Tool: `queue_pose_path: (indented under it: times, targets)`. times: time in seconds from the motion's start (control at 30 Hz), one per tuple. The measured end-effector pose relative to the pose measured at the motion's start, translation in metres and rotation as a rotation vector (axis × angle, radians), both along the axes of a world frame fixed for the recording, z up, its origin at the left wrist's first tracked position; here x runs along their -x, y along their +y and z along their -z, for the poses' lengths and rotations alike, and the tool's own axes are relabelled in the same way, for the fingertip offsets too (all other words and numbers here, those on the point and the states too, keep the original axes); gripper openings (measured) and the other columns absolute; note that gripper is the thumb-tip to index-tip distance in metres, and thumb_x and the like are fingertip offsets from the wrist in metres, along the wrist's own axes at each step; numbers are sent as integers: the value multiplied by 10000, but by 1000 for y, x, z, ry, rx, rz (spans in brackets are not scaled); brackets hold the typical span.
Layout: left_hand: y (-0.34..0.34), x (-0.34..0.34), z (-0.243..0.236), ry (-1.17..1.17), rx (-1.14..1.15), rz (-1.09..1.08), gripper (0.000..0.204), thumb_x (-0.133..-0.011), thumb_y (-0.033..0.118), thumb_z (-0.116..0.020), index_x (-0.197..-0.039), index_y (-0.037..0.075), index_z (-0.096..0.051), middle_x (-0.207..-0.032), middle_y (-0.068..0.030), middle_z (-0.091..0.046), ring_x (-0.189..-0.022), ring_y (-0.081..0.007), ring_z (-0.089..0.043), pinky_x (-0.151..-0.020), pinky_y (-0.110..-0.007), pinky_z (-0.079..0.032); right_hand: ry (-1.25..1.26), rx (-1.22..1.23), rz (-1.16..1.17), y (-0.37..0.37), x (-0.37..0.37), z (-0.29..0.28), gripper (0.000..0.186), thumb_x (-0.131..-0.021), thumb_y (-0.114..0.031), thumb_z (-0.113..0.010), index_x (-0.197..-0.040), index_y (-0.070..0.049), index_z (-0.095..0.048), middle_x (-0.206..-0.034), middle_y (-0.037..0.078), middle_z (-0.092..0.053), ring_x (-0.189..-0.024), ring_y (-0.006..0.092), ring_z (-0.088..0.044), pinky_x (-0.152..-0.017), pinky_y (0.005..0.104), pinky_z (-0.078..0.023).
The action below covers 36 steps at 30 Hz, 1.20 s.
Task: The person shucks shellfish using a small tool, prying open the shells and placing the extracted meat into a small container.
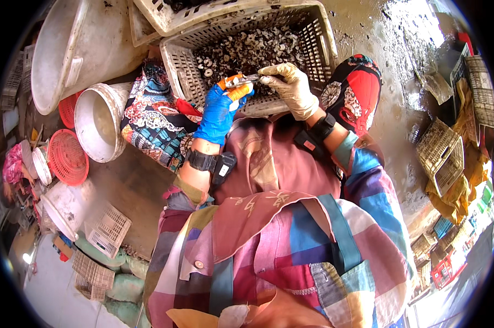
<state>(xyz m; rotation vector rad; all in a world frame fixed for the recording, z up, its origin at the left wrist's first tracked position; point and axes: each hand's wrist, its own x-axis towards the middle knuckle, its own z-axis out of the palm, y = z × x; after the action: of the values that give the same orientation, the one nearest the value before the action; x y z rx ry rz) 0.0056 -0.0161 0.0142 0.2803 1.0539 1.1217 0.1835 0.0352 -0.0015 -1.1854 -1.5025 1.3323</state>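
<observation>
My left hand [220,112], in a blue glove with orange finger covers, is closed around a small silvery metal tool [243,81]. Its exact kind cannot be made out. My right hand [291,92], in a cream glove, has thumb and fingers pinched together at the tool's right end. Whatever lies between those fingertips is too small to name. Both hands are over the near side of a dirty white plastic basket [330,46]. A heap of small dark and pale pieces [252,49], some curled or ring-like, fills its bottom.
Another white crate [165,22] overlaps the basket's far side. To the left are a large white tub [102,49], a white bucket [118,123] and a red colander [67,157]. A crate [435,153] lies at right beside wet ground. Another person [18,164] is at far left.
</observation>
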Motion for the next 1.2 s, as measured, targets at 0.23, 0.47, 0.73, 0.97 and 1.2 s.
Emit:
queue_pose_path:
  times: [0.23,0.47,0.73,0.97,1.2]
  targets:
    - [3,-4,-1,124,-6,49,330,-799,18,-618,-1125,22,-562,-987,-67,-628,-876,-144,-607,-749,-250,-487,149,145,49,6,-6,3,138,-765,-69,-686,-895,-26,-673,-845,39,-638,-783,113,-572,-714,241,-459]
    - [0,14,-5,163,-66,88,586,-768,21,-659,-1290,11,-393,-977,-111,-628,-856,-158,-609,-762,-249,-484,-187,454,64,14,-28,24,143,-791,-127,-669,-850,1,-648,-728,0,-595,-656,76,-501,-610,219,-426]
    - [2,184,-66,1096,-254,-110,427,-774,10,-629,-1185,-5,-512,-995,-86,-619,-899,-137,-586,-782,-239,-470,111,493,170,14,-31,35,122,-784,-89,-678,-858,-2,-636,-715,-9,-580,-646,67,-502,-608,193,-396]
    - [-55,333,-78,1936,34,-12,679,-773,85,-657,-1356,77,-310,-1177,-153,-522,-982,-212,-549,-821,-312,-447,86,510,161,15,-22,32,113,-789,-88,-672,-861,-8,-636,-741,-4,-595,-665,66,-505,-623,202,-412]
    - [97,333,-180,2788,-651,-242,583,-776,195,-680,-1250,-11,-411,-1142,-249,-520,-1035,-375,-519,-887,-404,-415,90,495,187,17,-20,26,118,-786,-87,-677,-866,-11,-637,-751,-1,-602,-664,68,-510,-624,206,-419]
